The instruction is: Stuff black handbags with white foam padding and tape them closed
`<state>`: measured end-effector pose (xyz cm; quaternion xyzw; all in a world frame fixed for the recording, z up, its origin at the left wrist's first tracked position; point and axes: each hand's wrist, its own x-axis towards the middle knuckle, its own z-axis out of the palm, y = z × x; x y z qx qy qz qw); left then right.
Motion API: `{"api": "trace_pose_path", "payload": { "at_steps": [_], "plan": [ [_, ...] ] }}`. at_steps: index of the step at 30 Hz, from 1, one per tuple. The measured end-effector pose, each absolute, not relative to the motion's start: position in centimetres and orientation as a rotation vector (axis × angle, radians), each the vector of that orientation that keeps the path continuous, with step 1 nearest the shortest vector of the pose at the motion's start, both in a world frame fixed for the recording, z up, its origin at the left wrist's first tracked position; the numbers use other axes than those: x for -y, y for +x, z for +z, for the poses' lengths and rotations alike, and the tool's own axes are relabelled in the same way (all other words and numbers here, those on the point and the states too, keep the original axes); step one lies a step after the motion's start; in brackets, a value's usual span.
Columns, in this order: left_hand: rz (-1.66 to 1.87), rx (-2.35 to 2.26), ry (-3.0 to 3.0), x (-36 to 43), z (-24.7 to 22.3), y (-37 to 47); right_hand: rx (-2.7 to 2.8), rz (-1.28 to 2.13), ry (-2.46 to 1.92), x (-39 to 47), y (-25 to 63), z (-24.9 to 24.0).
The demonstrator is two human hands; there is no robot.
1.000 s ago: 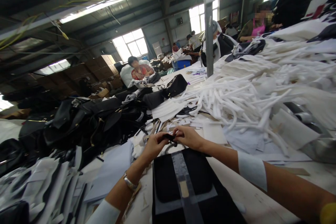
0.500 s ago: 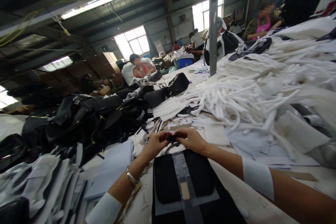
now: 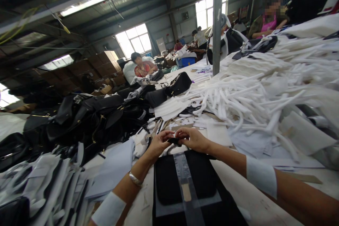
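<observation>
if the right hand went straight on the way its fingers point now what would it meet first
Probably the left hand: the right hand points toward it, with the small black piece held between the two, though depth is hard to judge.

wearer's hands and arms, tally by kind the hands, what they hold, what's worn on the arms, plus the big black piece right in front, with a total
hands: 2
small black piece held: 1
pale forearm bands: 2
silver bracelet: 1
large black piece in front: 1
total: 7
</observation>
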<state>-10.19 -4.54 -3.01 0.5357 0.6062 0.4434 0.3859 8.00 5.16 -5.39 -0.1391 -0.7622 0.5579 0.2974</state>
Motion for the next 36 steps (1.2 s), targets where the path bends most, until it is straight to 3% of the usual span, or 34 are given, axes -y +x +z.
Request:
{"api": "trace_pose_path", "payload": {
  "at_steps": [11,22,36],
  "plan": [
    [1.077,-1.713,1.524,5.4,-0.6,-8.9,1.930,1.309,-0.485,-4.3,7.5,-5.0],
    [0.983,-1.977,1.697,5.8,1.8,-8.7,2.169,1.147,-0.547,-4.1,7.9,-5.7],
    [0.951,-2.158,1.875,6.3,3.1,-8.3,2.224,1.117,-0.507,-4.1,8.0,-6.5]
  ]
}}
